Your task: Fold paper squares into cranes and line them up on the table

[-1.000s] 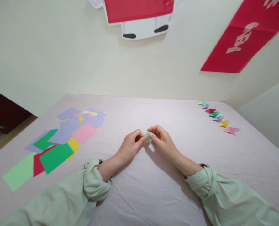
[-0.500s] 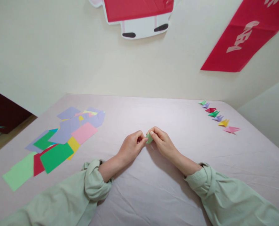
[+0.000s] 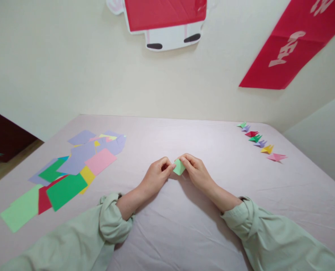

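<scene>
A small folded piece of light green paper (image 3: pixel 179 167) is held up between my two hands, just over the pale cloth-covered table (image 3: pixel 167 226). My right hand (image 3: pixel 195 170) pinches its right side between thumb and fingers. At its left edge, the thumb and fingertips of my left hand (image 3: pixel 158 174) are closed on the paper. The fingers partly cover its edges, so its full folded shape is hidden.
Loose coloured paper sheets, among them a dark green one (image 3: pixel 67 192) and a pink one (image 3: pixel 101 162), overlap on the left. Several folded paper figures, including a pink one (image 3: pixel 277 157), stand in a row at the right. A wall (image 3: pixel 167 82) rises behind the table.
The light green paper has turned and shows more of its face between my hands. My left fingertips have shifted slightly left. The whole view has tilted a little.
</scene>
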{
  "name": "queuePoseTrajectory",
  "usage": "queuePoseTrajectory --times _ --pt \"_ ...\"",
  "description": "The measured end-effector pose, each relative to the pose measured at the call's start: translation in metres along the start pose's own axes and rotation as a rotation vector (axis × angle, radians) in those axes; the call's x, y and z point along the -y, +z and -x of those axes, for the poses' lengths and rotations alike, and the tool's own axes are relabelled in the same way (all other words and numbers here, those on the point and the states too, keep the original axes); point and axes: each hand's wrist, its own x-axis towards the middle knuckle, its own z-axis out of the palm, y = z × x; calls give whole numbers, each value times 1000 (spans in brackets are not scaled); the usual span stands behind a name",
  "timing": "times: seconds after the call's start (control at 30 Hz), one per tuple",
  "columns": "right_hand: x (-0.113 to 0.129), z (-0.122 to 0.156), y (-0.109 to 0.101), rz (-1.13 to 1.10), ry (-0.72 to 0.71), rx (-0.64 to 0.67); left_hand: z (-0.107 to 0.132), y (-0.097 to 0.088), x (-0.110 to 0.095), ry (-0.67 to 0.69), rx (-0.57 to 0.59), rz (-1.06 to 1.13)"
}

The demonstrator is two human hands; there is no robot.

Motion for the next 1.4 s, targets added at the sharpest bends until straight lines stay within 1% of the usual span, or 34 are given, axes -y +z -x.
queuePoseTrajectory --times 0.13,0.23,0.33,0.47,0.6,0.77,0.87,0.97,1.1,1.3,1.37,1.4 --pt "-4 -1 -1 -17 24 58 -2 -2 2 -122 -56 138" --pt "-7 -1 -1 -14 36 59 -4 -2 1 -175 -58 198" --pt "-8 -1 -1 2 25 29 -5 -3 0 -140 2 194" --pt "-6 -1 -1 28 32 53 -7 -3 -1 -79 58 134" --pt "-2 1 0 73 64 60 -7 -4 -1 -116 62 139" --pt "-2 2 0 89 58 55 -6 -5 -1 -107 52 136" --pt "-3 2 -1 111 18 60 -7 -5 0 -67 62 114" --pt "-3 3 -1 148 -16 114 -8 -6 1 -22 58 152" --pt "-2 4 1 200 -51 155 -10 -6 2 -70 32 202" --pt "0 5 2 227 -35 104 -10 -6 1 -134 -36 186" --pt "-1 4 1 219 -26 63 -10 -7 0 -165 -11 175" --pt "-2 3 0 209 -18 36 -10 -7 0 -175 21 167"
